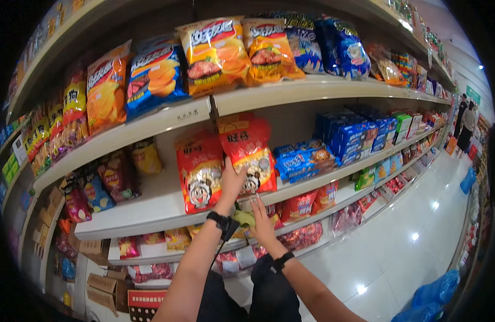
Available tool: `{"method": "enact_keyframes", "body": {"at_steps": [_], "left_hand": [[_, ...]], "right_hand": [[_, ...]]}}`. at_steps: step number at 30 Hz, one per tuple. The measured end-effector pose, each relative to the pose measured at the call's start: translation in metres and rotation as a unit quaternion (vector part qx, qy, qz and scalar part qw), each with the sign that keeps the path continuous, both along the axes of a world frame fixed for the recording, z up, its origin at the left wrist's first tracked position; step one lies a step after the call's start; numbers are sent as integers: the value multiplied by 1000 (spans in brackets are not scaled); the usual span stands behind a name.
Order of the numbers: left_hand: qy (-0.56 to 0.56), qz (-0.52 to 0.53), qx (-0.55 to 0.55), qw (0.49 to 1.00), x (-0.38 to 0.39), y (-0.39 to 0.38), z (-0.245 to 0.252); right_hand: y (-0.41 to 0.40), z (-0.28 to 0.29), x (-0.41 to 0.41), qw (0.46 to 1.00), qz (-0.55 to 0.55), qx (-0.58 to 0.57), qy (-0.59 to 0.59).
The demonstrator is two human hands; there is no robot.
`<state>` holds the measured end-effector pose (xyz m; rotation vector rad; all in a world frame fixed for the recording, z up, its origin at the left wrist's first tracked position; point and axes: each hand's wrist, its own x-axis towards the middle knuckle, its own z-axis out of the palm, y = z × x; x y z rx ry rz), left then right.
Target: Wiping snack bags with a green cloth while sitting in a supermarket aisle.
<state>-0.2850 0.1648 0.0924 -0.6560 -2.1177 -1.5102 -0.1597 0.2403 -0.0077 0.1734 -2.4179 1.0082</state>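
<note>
My left hand (230,181) grips the left side of a red snack bag (249,149) with a clear window and a cartoon face, its thumb lying over the front. The bag is upright at the middle shelf's front edge. Close on its left stands a matching red bag (200,173), partly behind my left hand and wrist. My right hand (265,225) is just below the gripped bag, fingertips at its bottom edge; whether they press on it is unclear. A pale green item (245,218) shows between my hands, too covered to name.
Potato chip bags (215,56) line the shelf above. Blue biscuit packs (304,159) and boxes (354,137) sit to the right, darker chip bags (118,177) to the left. Cardboard boxes (104,287) are low at left. Two people (465,120) stand down the tiled aisle (392,241).
</note>
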Motion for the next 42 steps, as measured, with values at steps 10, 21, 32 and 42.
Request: {"method": "enact_keyframes", "body": {"at_steps": [10,21,32,42], "left_hand": [[150,152,19,977,0,24,-1],[227,116,-429,867,63,25,-56],[259,25,-455,851,51,-3,-47],[-27,-247,-217,944,114,-133,57]], "right_hand": [[23,13,-12,991,-79,95,48],[11,-61,50,992,-120,13,42],[55,-60,248,940,-257,1,-225],[160,-37,275,849,-507,62,-136]]}}
